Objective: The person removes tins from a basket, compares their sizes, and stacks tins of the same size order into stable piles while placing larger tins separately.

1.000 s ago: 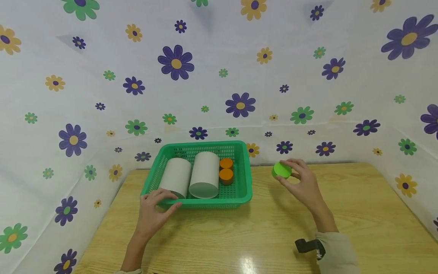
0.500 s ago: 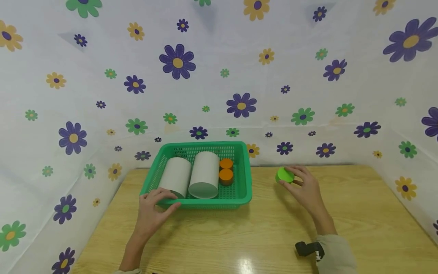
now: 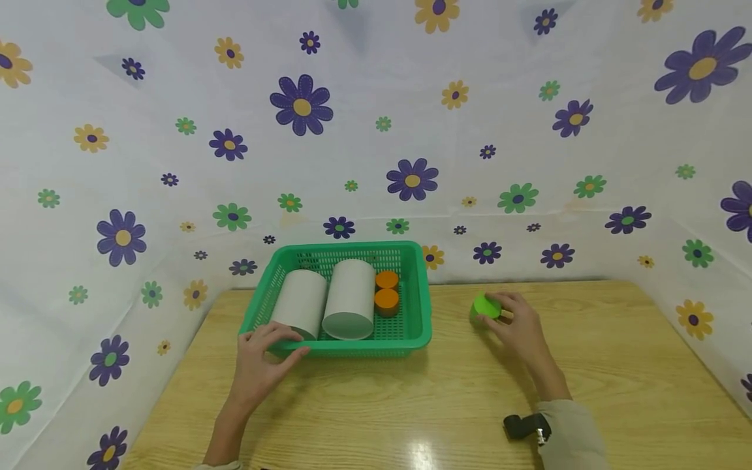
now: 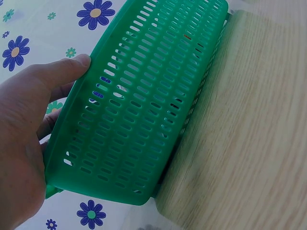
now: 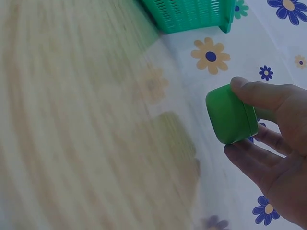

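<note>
In the head view my left hand grips the near-left rim of a green plastic basket. The left wrist view has the thumb at the rim and the slotted basket wall filling the middle. My right hand pinches a small bright green round container between thumb and fingers, right of the basket. In the right wrist view a thin seam runs near one end of the green container. Whether its bottom touches the table cannot be told.
Inside the basket lie two large white cylinders on their sides, with two small orange round containers to their right. The wooden table ends against a flower-printed cloth behind and at both sides.
My right hand has brought the green container lower, and slightly right from where it was a second ago. My left hand and the basket have stayed in place.
</note>
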`<action>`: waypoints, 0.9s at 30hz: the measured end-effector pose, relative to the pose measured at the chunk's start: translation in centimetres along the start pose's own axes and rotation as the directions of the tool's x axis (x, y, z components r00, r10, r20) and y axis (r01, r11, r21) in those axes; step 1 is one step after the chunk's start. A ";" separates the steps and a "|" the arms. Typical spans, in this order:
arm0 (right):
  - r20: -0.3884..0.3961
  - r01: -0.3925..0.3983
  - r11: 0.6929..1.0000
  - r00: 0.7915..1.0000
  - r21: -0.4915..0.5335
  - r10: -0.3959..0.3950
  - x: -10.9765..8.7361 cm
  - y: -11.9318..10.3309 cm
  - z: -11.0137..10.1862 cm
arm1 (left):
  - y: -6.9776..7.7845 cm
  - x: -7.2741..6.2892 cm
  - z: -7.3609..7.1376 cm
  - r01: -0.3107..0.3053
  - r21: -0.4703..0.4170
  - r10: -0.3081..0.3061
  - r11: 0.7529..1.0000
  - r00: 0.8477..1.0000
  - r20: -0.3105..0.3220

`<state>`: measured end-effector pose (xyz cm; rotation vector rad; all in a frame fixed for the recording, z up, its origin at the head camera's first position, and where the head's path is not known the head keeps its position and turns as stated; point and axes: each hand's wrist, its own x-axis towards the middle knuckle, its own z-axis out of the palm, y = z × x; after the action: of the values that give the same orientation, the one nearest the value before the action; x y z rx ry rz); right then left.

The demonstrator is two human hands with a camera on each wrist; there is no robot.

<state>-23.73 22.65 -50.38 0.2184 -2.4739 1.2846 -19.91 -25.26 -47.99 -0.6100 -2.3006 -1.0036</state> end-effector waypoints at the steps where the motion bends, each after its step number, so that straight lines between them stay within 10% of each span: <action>1: 0.011 -0.010 1.000 1.000 -0.006 0.010 0.0 0.1 0.0 | 0.0 0.0 0.0 0.002 0.000 -0.002 1.000 1.000 0.000; 27: 0.066 -0.059 0.997 0.996 -0.051 0.062 0.0 -0.2 0.1 | 0.2 0.0 0.0 -0.002 -0.006 0.002 1.000 1.000 -0.006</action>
<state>-23.72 22.49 -50.28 0.1793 -2.5844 1.2589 -19.77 -25.13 -47.86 -0.6108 -2.2919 -1.0098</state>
